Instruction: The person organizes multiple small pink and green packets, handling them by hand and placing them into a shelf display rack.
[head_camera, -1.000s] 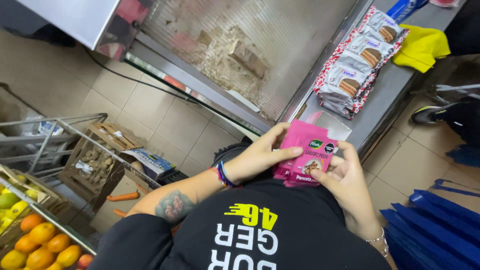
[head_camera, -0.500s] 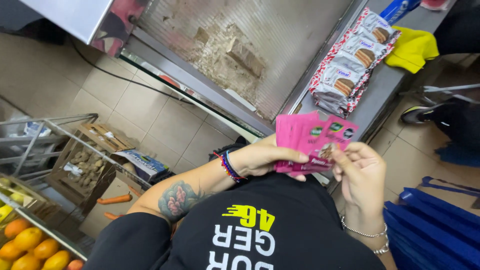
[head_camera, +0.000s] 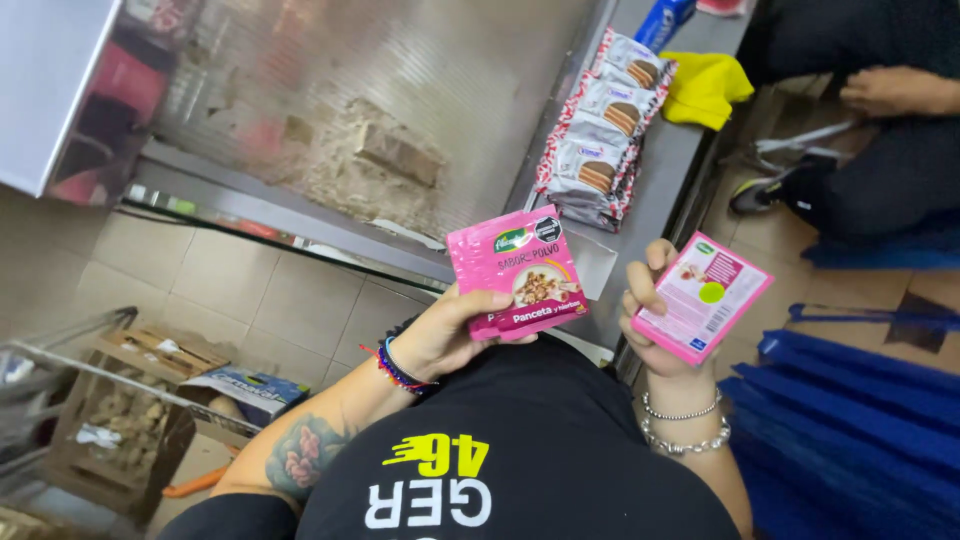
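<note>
My left hand (head_camera: 440, 335) holds a small stack of pink seasoning sachets (head_camera: 518, 272), printed front facing up, in front of my chest. My right hand (head_camera: 655, 325) holds another pink sachet stack (head_camera: 702, 294) with its back side showing, a hand's width to the right of the first. The two stacks are apart. I wear beaded bracelets on the left wrist and silver chains on the right. Just beyond my hands runs the edge of a grey metal counter (head_camera: 665, 175).
A strip of wrapped chocolate cookie packs (head_camera: 600, 130) lies on the counter, with a yellow cloth (head_camera: 703, 87) and a blue packet (head_camera: 665, 18) beyond. Another person's dark sleeve and hand (head_camera: 885, 90) sit at far right. Blue bags (head_camera: 850, 420) lie lower right; a wire shelf (head_camera: 120, 385) stands at left.
The pink sachets were held together in both hands; now they are split, my right hand has pulled one stack off to the right and turned its back up.
</note>
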